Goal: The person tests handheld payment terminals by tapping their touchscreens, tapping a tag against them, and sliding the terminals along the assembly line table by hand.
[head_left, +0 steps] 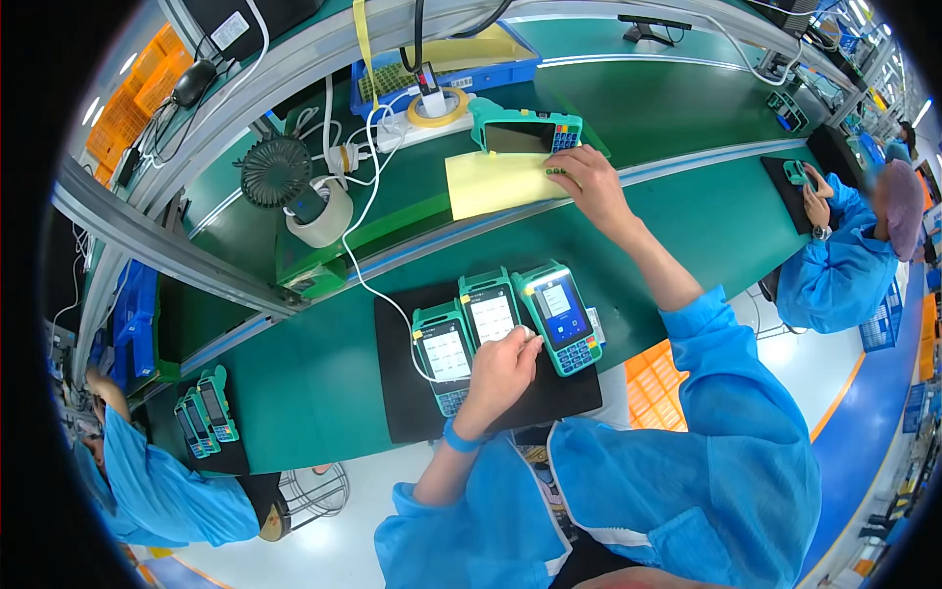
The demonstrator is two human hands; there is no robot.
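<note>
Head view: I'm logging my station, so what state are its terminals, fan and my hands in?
Three green rectangular terminals on black mat: screens lit.
Rear green rectangular terminal: sideways, screen dark.
Dark round fan: upright, spinning unclear.
Left hand: fingers bent over middle terminal, hold unclear.
Right hand: fingertips at small green pieces, grip unclear.

A dark fan stands at left — orange crates beyond.
</note>
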